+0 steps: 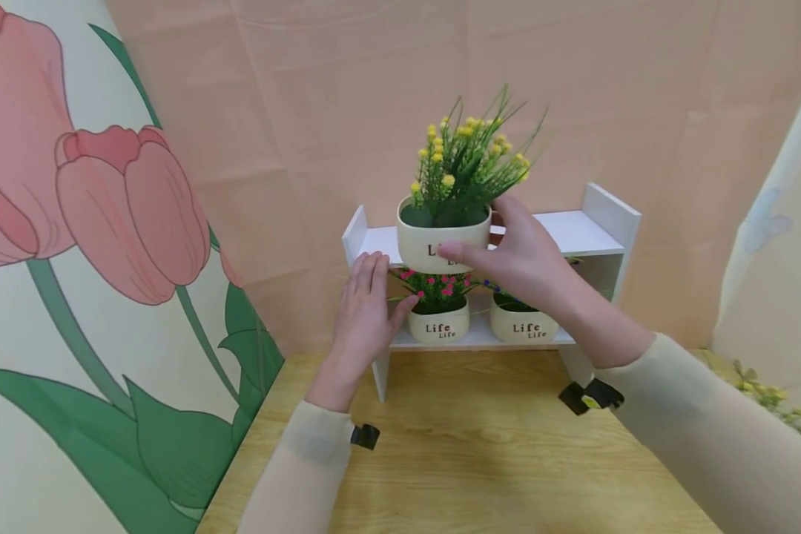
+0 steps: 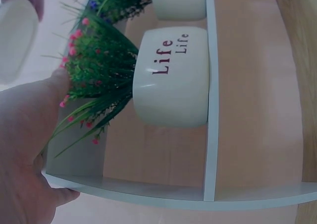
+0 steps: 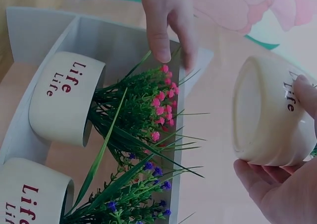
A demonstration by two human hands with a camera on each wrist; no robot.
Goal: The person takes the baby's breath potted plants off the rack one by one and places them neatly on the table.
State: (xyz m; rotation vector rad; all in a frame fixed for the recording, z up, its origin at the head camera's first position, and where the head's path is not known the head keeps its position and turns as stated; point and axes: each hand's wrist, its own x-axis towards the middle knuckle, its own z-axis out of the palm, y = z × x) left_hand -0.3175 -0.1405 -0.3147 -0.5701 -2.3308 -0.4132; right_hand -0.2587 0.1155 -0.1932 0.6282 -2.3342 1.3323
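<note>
Your right hand [image 1: 514, 256] grips the yellow-flower pot [image 1: 443, 241], thumb across the front lettering and fingers curled round its far side. The pot is at the front edge of the shelf's top board [image 1: 574, 231], toward its left end. Whether its base touches the board or hangs just clear, I can't tell from the head view.

Your left hand [image 1: 367, 308] is flat against the shelf's left end, fingers straight, thumb out toward the pink-flower pot [image 1: 438, 322]. It's bracing, not gripping.

Step in hand, as I read it: pot in transit at the top board. The next move calls for a level base, the stems kept upright, and the left hand steadying the shelf [image 2: 210, 110].

Lettering: "Life / Life" in dark red on the pink-flower pot and on the purple-flower pot [image 1: 523, 322] beside it on the lower board. On the held pot only part of it shows past your thumb.
</note>
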